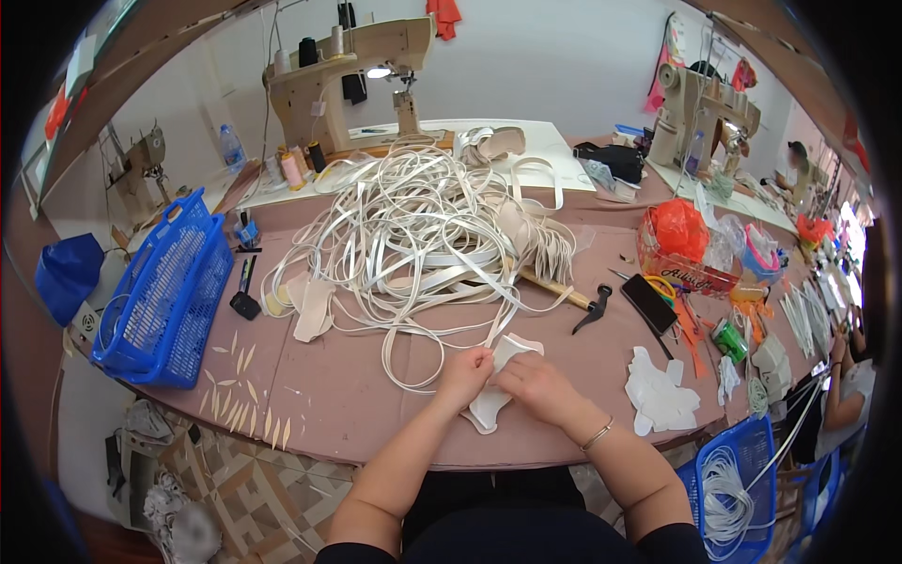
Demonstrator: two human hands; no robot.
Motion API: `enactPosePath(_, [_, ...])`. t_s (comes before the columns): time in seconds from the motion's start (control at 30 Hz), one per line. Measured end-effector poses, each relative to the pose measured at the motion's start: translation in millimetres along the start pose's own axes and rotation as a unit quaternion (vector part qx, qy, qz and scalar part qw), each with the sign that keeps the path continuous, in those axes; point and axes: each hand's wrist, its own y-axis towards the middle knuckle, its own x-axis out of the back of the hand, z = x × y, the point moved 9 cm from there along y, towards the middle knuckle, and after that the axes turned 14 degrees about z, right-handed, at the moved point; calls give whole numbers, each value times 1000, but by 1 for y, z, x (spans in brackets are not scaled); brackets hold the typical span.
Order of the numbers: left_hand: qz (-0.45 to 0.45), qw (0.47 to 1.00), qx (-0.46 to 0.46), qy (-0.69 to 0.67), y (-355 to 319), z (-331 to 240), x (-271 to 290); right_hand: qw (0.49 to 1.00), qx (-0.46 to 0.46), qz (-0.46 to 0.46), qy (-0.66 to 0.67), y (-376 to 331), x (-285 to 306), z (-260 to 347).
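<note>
My left hand (463, 374) and my right hand (534, 383) meet over a white, flat cut-out leather piece (498, 387) lying near the front edge of the brown table (357, 414). Both hands pinch the piece at its upper middle, where a cream strap end (489, 350) comes down to it. The strap runs back into a big tangled heap of cream straps (423, 235) in the middle of the table. A bracelet sits on my right wrist.
A hammer (575, 297) lies right of the heap, with a black phone (648, 303) and a stack of white cut pieces (661, 395) beyond. A blue basket (164, 291) stands at left, another (742, 479) at lower right. Sewing machines (348, 75) stand behind. Another person (850, 376) sits at right.
</note>
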Motion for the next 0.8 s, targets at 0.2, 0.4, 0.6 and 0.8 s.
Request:
enactPosePath(0.2, [-27, 998, 11, 51, -6, -4, 1, 998, 64, 15, -14, -9, -6, 16])
enactPosePath(0.4, [-23, 999, -2, 45, -5, 1, -2, 987, -47, -36, 152, -22, -11, -26])
enactPosePath(0.6, [14, 1000, 12, 6, -13, -4, -11, 978, -94, -68, 173, -14, -1, -35])
enactPosePath(0.8, [13, 1000, 15, 7, -11, 20, -14, 971, -148, -3, 189, -11, -28, -51])
